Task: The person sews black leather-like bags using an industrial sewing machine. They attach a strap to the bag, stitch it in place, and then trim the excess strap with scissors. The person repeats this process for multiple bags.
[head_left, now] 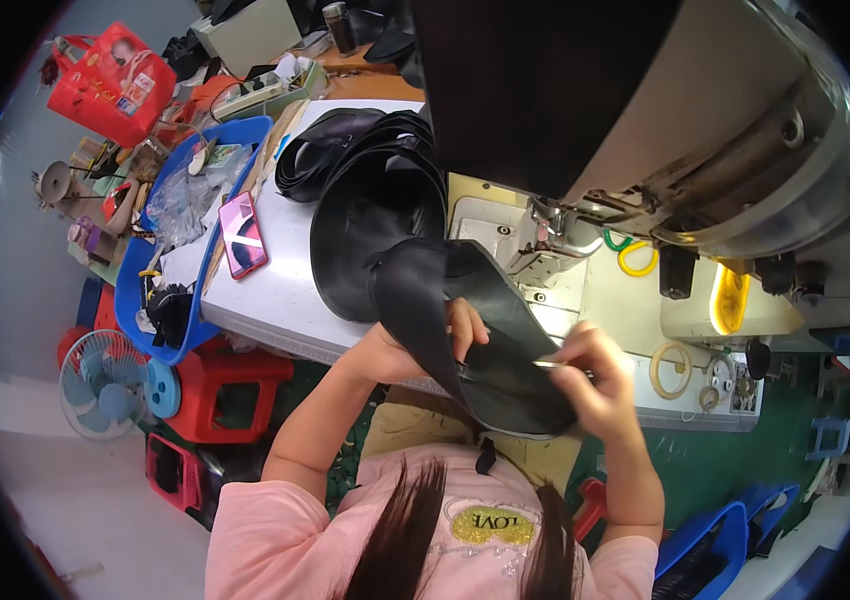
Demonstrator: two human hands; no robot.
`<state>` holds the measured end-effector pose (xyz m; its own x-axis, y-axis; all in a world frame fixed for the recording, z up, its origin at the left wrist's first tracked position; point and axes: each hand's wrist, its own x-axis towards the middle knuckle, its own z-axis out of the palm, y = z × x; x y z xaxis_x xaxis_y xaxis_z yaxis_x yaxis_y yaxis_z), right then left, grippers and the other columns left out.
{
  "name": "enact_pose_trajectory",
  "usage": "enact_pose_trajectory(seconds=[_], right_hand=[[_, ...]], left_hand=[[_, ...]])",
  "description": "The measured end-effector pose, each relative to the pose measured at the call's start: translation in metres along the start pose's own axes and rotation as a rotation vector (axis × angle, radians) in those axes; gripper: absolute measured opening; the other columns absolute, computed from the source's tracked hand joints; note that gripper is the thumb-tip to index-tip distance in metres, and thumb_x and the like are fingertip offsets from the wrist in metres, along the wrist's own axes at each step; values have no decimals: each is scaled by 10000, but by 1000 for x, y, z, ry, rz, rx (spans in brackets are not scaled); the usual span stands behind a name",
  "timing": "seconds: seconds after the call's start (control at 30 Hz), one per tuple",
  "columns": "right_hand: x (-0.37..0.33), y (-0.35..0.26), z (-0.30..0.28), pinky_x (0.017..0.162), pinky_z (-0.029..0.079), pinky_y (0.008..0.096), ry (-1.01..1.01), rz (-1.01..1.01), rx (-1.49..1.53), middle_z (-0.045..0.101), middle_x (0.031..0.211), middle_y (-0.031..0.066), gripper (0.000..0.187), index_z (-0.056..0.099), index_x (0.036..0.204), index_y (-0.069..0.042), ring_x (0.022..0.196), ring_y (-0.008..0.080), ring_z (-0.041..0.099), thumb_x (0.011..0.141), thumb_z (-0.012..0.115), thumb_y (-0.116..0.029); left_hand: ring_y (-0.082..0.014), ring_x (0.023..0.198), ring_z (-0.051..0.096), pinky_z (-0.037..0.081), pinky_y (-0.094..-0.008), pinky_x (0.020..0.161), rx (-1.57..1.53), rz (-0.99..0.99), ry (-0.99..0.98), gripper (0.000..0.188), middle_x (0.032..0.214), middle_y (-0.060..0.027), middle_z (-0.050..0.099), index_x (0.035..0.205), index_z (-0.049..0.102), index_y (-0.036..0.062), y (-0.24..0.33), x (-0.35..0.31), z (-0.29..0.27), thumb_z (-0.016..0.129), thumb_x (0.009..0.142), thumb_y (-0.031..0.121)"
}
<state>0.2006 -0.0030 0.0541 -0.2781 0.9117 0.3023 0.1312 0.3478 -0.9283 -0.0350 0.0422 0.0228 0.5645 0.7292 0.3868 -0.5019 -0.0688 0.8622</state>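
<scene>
I have the black sheet [520, 385] at the centre of the frame, bent into a loop beside the sewing machine [725, 130] that fills the upper right. The left hand [395, 353] is curled around it, fingers closed on the material inside the loop. At centre right I see the right hand [597, 385], thumb and fingers pinched together on a small shiny piece [547, 364] close to the sheet; what that piece is, I can't quite make out from here. Toward the upper middle, more black pieces [360, 165] are heaped on the white table [280, 298], with a pink-red phone [243, 235] lying to their left
</scene>
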Motion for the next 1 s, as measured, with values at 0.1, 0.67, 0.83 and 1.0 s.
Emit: enact_pose_trajectory(seconds=[0.1,0.67,0.83,1.0], right_hand=[[-20,15,-29,506,346,183,138,-88,156,538,906,84,377,545,949,25,581,70,413,662,714,-151],[23,21,20,483,310,202,484,-30,-195,521,785,26,165,535,891,5,531,65,364,742,606,6],[-3,0,40,507,356,185,214,73,-23,543,630,42,75,549,734,30,547,71,463,796,558,-10],[-4,3,52,511,356,169,223,217,117,575,649,35,51,556,768,21,554,41,478,795,570,-20]], left_hand=[[-233,876,514,396,-428,889,-252,21,136,129,818,-69,528,728,572,140,-4,-7,-6,685,673,109],[-176,770,563,469,-298,718,-360,-308,701,252,917,-97,574,1083,471,-2,-17,-52,77,451,897,167],[-190,856,571,482,-320,744,-402,-135,860,268,978,-105,566,1117,453,12,-11,-40,77,439,904,175],[-187,880,574,503,-329,756,-391,-166,857,257,1000,-89,561,1090,457,29,-23,-36,76,428,910,210]])
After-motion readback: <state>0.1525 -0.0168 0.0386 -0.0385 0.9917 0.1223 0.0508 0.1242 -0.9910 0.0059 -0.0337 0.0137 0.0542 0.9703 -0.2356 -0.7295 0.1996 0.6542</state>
